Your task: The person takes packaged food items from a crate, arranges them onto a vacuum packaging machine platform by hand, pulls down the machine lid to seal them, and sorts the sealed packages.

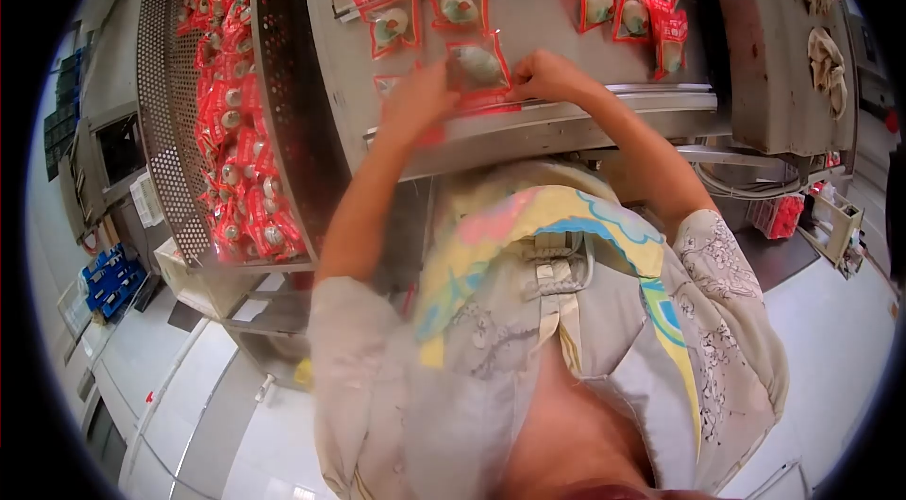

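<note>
Between my two hands a red-edged clear packet with a pale egg (479,65) lies on the metal work surface (543,24). My left hand (422,102) is at the packet's left edge, blurred by motion, so its fingers do not show clearly. At the right edge my right hand (547,77) has its fingers closed in a pinch on the packet. Another packet (390,26) and one beside it (460,8) lie flat just above. Part of a further packet (385,83) shows beside my left hand.
Several packets (634,14) lie bunched at the surface's upper right. A perforated metal bin (168,113) full of red packets (247,156) stands at the left. Metal rails (623,104) run along the near edge. A metal housing (769,47) rises at the right.
</note>
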`<state>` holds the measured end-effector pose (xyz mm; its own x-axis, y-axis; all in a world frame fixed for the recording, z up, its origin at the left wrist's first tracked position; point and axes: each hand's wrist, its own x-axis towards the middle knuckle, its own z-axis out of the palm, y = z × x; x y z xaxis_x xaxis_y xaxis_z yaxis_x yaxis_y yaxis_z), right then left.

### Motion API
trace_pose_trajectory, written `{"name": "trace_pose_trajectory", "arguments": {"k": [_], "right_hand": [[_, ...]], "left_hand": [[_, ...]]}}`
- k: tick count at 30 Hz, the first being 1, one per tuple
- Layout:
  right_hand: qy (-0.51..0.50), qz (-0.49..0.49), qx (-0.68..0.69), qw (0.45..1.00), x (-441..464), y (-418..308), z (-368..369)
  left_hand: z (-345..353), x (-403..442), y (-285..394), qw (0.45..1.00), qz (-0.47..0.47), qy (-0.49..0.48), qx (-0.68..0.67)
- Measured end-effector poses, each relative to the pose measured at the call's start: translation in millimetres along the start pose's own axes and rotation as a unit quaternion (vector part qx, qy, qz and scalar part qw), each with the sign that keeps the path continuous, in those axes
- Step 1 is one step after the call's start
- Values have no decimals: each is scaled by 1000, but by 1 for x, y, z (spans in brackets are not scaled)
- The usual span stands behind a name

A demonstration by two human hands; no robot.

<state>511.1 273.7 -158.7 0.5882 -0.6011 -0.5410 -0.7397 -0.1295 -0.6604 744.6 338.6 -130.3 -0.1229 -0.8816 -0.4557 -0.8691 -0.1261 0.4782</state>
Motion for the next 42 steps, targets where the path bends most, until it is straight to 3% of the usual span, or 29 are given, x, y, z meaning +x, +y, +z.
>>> {"name": "trace_pose_trajectory", "arguments": {"k": [4,7,10,13,16,17,19,22,26,28,31,33,35,38,40,41,42], "right_hand": [[7,50,133,990,3,8,1],[70,21,66,995,-2,1,11],[42,37,41,998,-7,-5,12],[51,10,109,993,-6,9,3],[363,-68,80,926,-10,20,-37],[449,-87,58,887,-16,15,-63],[565,-35,-124,815,-20,11,-100],[485,3,-232,843,-12,23,-128],[429,-36,-182,884,-13,39,-120],[493,-88,-114,858,-34,26,-102],[522,-132,-27,842,-59,21,-73],[514,-149,-5,845,-74,17,-50],[481,-140,45,865,-89,15,-27],[409,-123,189,884,-106,23,-6],[306,-67,348,884,-119,30,-5],[309,-68,461,829,-118,31,-6],[268,1,482,834,-118,38,-11]], "left_hand": [[9,3,-2,997,-58,48,-29],[11,0,2,996,-51,70,-35],[8,-9,11,995,-39,77,57],[7,-23,18,992,-13,121,45],[3,-39,24,950,211,228,15],[6,-41,27,947,241,214,10],[18,-43,32,936,299,187,0],[43,-39,19,930,317,183,31],[34,-51,32,945,277,175,-12],[29,-51,42,947,270,163,-59],[52,-32,69,938,135,92,-307],[49,-8,95,867,-25,-49,-495],[56,17,113,747,-142,-166,-628],[69,41,122,640,-227,-188,-709],[71,45,125,643,-233,-203,-701],[71,47,127,646,-235,-210,-695],[71,46,128,660,-235,-202,-684]]}}
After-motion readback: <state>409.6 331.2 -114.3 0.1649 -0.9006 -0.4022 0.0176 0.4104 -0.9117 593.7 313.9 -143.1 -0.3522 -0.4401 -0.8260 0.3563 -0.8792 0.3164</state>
